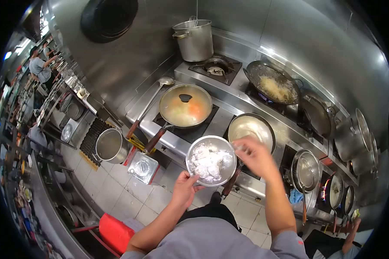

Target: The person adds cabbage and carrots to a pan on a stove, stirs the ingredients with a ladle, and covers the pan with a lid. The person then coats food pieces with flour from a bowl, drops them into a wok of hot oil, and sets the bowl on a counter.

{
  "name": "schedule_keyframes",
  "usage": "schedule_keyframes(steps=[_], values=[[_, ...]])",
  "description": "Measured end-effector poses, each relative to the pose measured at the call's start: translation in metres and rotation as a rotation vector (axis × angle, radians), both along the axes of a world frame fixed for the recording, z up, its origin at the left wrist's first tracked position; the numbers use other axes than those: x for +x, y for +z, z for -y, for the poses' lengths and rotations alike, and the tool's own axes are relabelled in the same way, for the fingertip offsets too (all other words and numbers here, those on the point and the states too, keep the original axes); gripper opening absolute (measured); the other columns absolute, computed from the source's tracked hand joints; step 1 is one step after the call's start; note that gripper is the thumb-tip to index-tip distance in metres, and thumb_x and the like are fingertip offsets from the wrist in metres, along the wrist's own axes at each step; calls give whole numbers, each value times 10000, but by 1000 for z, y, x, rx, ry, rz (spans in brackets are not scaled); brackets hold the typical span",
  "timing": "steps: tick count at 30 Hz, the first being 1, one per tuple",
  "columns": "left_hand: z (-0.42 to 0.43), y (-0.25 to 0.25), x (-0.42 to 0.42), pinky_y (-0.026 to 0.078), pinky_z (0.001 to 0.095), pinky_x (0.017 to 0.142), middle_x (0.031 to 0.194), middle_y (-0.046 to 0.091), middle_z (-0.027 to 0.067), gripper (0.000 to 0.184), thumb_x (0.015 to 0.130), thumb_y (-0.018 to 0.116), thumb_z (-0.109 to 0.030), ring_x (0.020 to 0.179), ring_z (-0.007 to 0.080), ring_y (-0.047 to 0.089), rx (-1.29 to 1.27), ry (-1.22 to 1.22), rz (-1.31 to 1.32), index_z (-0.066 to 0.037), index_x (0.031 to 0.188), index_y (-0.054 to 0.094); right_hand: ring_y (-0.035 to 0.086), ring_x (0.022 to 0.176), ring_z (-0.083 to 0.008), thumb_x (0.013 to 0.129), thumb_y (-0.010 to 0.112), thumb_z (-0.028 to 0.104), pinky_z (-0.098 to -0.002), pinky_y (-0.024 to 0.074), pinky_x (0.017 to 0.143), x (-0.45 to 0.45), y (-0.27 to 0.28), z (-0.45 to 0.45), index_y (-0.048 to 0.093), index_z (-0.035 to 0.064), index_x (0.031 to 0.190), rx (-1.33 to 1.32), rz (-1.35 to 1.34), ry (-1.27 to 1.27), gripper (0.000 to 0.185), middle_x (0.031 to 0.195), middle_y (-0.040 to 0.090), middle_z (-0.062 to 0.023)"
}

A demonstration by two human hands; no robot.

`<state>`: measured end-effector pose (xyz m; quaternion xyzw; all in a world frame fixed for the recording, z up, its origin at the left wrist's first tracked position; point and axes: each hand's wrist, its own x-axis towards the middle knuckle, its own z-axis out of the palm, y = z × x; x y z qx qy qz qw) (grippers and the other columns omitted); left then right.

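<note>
My left hand (186,188) grips the near-left rim of a round metal bowl (188,162), thumb over the edge. Inside the bowl lie pieces coated in white powder (209,163). At the bowl's right rim is my right hand (256,156), slightly blurred, its fingers curled towards the thumb; what they pinch, if anything, cannot be made out. Just beyond the bowl, a frying pan (251,127) with a pale, shiny inside sits on the stove, partly covered by my right hand.
A lidded pan (186,105) sits left on the stove, beside a long-handled ladle (153,99). Behind stand a tall pot (193,41) and a wok (274,82) with bubbling contents. Flames burn by a pan (334,192) at right, near another person's arm (351,235).
</note>
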<state>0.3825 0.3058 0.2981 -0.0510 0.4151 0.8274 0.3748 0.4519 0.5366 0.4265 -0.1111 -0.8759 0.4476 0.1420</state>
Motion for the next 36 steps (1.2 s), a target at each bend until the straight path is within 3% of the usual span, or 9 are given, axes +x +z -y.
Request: schedule_keyframes(steps=[4,6,16,23,30,32,33,35,36], values=[[22,-1,4,545,345,699,933,616,37,124,885,577,-42,831,158,615,-2,-40,-9,-121,861,485,608,924,-284,772,662,78,-359,492,802,-15,-35,52,626,43,1077,75,104,81,310,1060,613,-138],[31,-4,3,548,342,690,939,613,37,126,884,580,-42,838,157,613,9,-63,-22,-120,859,483,572,1011,-331,757,670,92,-381,459,888,-24,-59,68,603,42,1106,326,-5,122,359,1106,603,-148],[75,-16,6,554,358,712,950,603,39,121,884,580,-44,859,160,608,-4,-155,24,-109,850,484,542,1064,-329,699,713,145,-376,440,900,-44,-90,107,592,27,1088,191,180,265,424,1121,543,-160],[82,-18,5,558,362,704,953,603,42,122,880,589,-46,865,161,609,-22,-201,29,-109,856,487,535,1051,-342,658,760,169,-373,440,896,-51,-90,105,602,46,1046,369,132,469,436,1062,565,-151],[85,-24,7,566,365,684,962,604,46,129,874,593,-49,846,163,613,-13,-213,13,-110,849,482,554,1037,-301,735,740,169,-358,435,906,-37,-74,103,569,46,1060,330,198,448,388,1059,590,-131],[88,-22,6,569,363,688,968,604,56,126,869,591,-45,850,170,618,-15,-191,7,-104,851,482,572,985,-246,779,715,142,-340,441,886,-29,-69,102,533,67,1090,-183,224,219,368,1011,585,-88],[88,-22,7,569,363,688,968,604,56,126,869,591,-45,850,170,618,-13,-202,10,-104,851,482,572,985,-246,779,715,142,-340,441,886,-25,-71,102,533,67,1090,-183,226,207,368,1011,585,-88],[88,-21,7,569,358,686,970,605,64,123,865,588,-37,863,176,622,-29,-178,22,-99,863,482,565,970,-195,817,673,89,-329,453,845,-17,-76,105,500,91,1123,-1179,73,119,351,983,573,-61],[87,-20,8,568,353,677,974,605,67,121,866,581,-29,881,179,622,-31,-174,31,-96,883,481,576,955,-209,850,625,75,-342,471,802,-13,-77,106,486,90,1132,-1294,24,97,315,963,577,-74]])
